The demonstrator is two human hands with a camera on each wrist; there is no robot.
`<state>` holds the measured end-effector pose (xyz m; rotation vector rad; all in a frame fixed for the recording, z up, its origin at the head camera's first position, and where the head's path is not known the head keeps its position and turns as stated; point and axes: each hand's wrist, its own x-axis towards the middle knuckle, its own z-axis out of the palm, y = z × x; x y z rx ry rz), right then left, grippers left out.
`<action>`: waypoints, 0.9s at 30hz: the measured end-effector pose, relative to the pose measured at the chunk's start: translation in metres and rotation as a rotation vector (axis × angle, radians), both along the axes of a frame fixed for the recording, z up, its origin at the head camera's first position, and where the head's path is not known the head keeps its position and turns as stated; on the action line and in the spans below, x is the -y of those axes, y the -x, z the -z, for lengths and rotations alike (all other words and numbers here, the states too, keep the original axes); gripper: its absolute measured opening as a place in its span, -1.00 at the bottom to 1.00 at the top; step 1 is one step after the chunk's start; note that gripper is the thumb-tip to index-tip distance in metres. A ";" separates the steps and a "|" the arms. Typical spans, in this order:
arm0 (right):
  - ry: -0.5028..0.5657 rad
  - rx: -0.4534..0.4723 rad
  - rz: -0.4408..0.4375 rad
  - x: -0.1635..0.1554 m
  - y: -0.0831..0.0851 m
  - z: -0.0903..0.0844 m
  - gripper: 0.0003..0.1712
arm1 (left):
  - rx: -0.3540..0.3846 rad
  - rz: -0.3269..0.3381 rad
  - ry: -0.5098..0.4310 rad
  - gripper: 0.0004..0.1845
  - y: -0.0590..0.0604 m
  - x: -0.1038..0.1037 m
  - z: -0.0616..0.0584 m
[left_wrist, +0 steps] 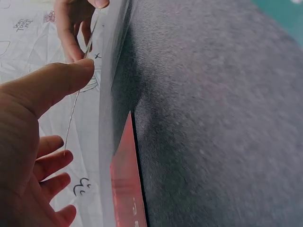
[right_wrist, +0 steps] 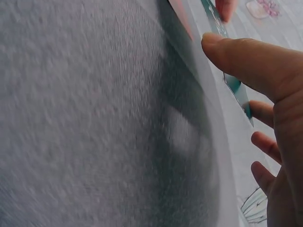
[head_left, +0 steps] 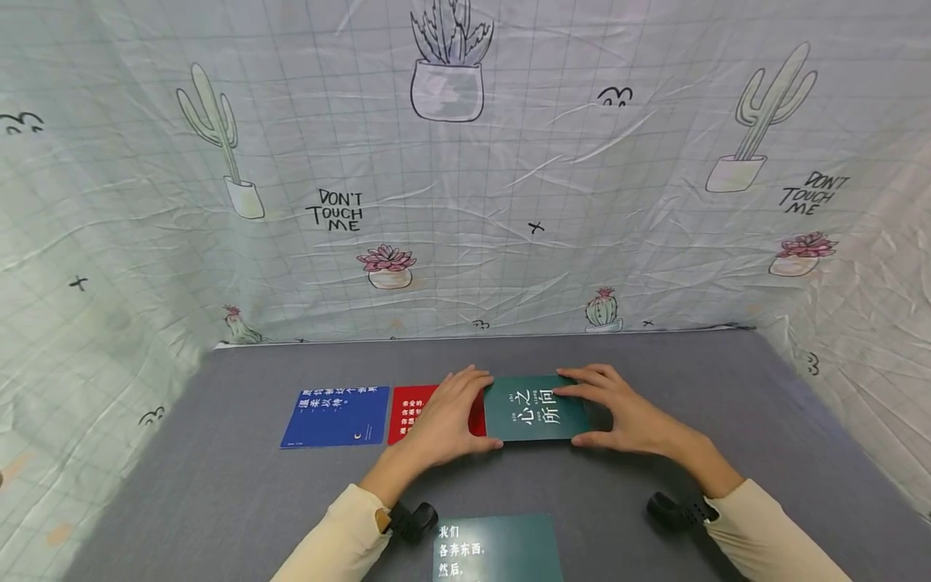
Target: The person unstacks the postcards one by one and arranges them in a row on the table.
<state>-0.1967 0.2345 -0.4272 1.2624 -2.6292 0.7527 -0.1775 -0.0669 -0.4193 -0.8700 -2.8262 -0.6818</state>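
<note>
Both hands hold one dark green card point(head_left: 536, 408) by its short edges on the grey worktop point(head_left: 727, 404); left hand point(head_left: 445, 420) pinches its left edge, over a red card point(head_left: 407, 412); right hand point(head_left: 629, 412) pinches the right edge; a blue card point(head_left: 336, 416) lies left.

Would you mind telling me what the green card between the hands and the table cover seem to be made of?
Green card: likely coated card stock, thin and flat with crisp printed lettering; the wrist views show a very slim edge. Table cover: seemingly grey felt-like fabric, matte, finely fuzzy up close.
</note>
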 end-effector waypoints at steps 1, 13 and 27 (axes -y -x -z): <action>-0.001 0.009 0.000 -0.001 0.002 0.001 -0.25 | 0.006 -0.001 -0.001 -0.11 0.001 -0.001 0.000; -0.039 0.062 -0.005 -0.008 0.015 0.012 -0.29 | 0.071 -0.021 0.028 -0.11 0.013 -0.009 0.009; -0.049 0.086 -0.021 -0.011 0.025 0.023 -0.31 | 0.113 -0.015 0.097 -0.14 0.021 -0.010 0.019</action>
